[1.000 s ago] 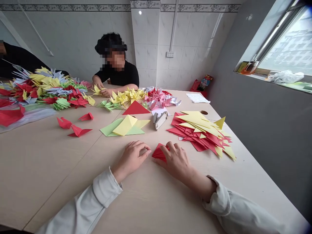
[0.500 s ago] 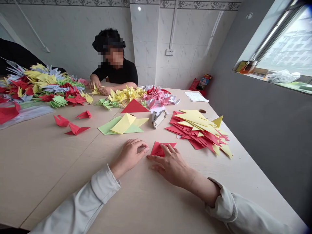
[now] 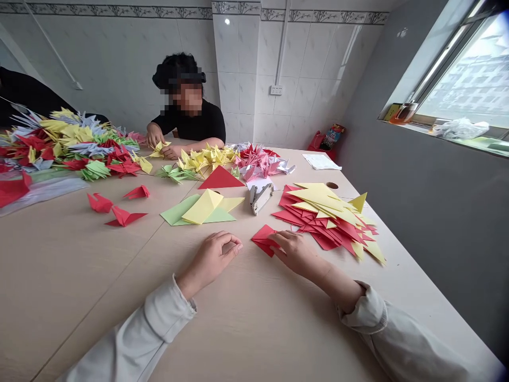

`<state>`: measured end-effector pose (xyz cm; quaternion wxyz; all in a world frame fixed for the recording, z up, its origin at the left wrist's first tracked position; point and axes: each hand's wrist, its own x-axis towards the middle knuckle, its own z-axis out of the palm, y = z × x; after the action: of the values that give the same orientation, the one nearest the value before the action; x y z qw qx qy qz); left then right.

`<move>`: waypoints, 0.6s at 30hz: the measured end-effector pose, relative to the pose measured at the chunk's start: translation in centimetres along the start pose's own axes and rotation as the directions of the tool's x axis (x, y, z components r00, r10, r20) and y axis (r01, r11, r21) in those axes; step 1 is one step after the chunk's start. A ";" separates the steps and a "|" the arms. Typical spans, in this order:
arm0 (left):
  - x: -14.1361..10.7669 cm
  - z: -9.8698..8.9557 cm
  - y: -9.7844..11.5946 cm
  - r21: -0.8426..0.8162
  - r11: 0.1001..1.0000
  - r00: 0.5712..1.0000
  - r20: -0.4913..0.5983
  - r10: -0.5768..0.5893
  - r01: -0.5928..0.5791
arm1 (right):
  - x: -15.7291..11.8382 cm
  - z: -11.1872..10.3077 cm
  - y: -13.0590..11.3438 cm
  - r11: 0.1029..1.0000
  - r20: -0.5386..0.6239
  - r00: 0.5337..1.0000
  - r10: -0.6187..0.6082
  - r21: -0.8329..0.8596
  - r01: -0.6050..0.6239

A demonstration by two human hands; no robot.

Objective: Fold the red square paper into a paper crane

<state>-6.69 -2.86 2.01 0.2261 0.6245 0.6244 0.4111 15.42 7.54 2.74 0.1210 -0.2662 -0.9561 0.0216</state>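
Observation:
A folded red paper piece [image 3: 264, 239] lies on the pale wooden table [image 3: 79, 276], just left of the large pile of red and yellow paper triangles [image 3: 326, 220]. My right hand [image 3: 296, 252] lies flat, its fingertips resting on the red piece's right side. My left hand [image 3: 210, 258] rests on the table with its fingers loosely curled, holding nothing I can see. Ahead of it lie a green sheet and yellow sheets [image 3: 201, 208]. A metal stapler [image 3: 261, 199] sits beyond the red piece.
Across the table, a person [image 3: 190, 111] in a black top holds a small yellow paper crane [image 3: 159, 149]. Rows of yellow and pink cranes [image 3: 238, 159] stand beyond the stapler. A large heap of colored cranes [image 3: 67, 143] fills the far left, with several red cranes [image 3: 115, 207] nearer.
My right hand has slid rightward, from across the red piece to its right side. The red piece has shifted slightly. My left hand has stayed nearly still.

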 end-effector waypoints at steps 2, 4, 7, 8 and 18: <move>0.0 0.1 0.0 -0.100 0.994 0.999 -0.011 -0.049 0.048 | 0.0 0.1 0.3 1.000 -0.037 0.999 0.022 -0.001 -0.022; 0.0 0.5 0.1 -0.172 0.981 0.996 -0.026 -0.090 0.084 | 0.1 0.3 0.7 0.998 -0.086 0.994 0.060 0.025 -0.058; 0.0 1.9 0.8 -0.250 0.963 0.990 -0.070 -0.122 0.101 | 0.4 0.5 0.9 0.982 -0.205 0.964 0.167 0.122 -0.144; 0.2 2.6 1.2 -0.288 0.952 0.988 -0.086 -0.129 0.099 | 0.5 0.5 0.8 0.957 -0.250 0.940 0.231 0.234 -0.173; 3.5 6.0 4.5 -0.749 0.587 0.951 0.231 -0.203 0.307 | 1.1 0.1 -1.2 0.175 -0.076 0.888 0.453 0.985 -0.005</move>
<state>0.37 1.32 3.04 0.5670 0.3925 0.4536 0.5645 13.91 7.05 3.00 0.4244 -0.2738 -0.6363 0.5831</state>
